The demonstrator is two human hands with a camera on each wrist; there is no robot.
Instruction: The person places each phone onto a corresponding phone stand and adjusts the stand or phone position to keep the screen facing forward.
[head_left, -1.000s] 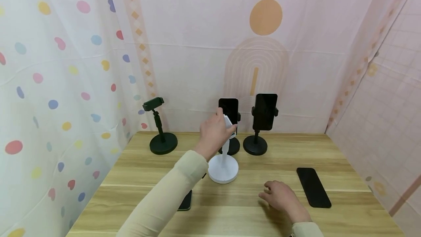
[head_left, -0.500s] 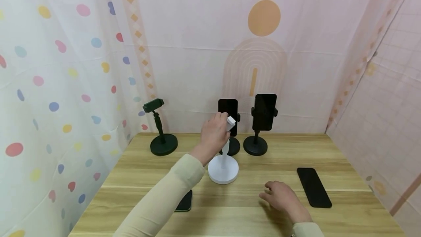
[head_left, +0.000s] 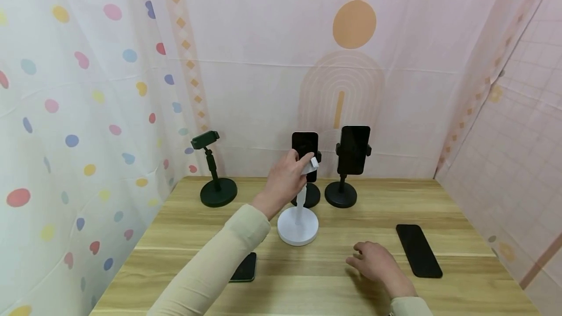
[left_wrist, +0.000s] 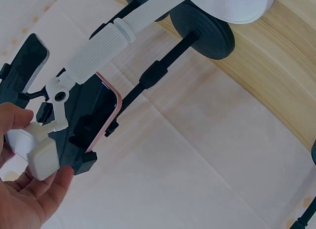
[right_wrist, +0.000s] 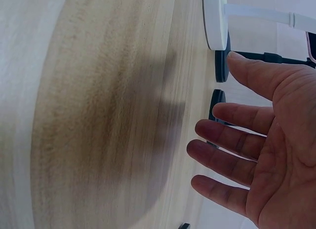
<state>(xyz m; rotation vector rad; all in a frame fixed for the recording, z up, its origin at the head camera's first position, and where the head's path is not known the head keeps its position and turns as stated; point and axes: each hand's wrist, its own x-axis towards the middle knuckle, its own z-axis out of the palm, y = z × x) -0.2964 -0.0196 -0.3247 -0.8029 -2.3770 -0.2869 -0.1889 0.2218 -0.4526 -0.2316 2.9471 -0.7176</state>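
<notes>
In the head view, my left hand (head_left: 281, 179) holds the small clamp head at the top of a white phone stand (head_left: 298, 226), whose round base stands on the table. The left wrist view shows my thumb and curled fingers around the white clamp head (left_wrist: 43, 159), just below the jointed neck (left_wrist: 59, 95). My right hand (head_left: 376, 263) hovers by the table, right of the white base, its fingers spread and slightly bent with nothing in them. A black phone (head_left: 419, 250) lies flat to its right. Another phone (head_left: 245, 268) lies partly hidden behind my left sleeve.
Behind the white stand, two black stands hold upright phones, a left phone (head_left: 303, 141) and a right phone (head_left: 354, 150). An unloaded dark green stand (head_left: 218, 192) stands at the back left. Curtains hang along the table's (head_left: 386, 199) back and sides.
My left fingers have shifted their hold on the clamp head, which has tilted and turned, its end now pointing more to the right. The white base and my right hand stay in place.
</notes>
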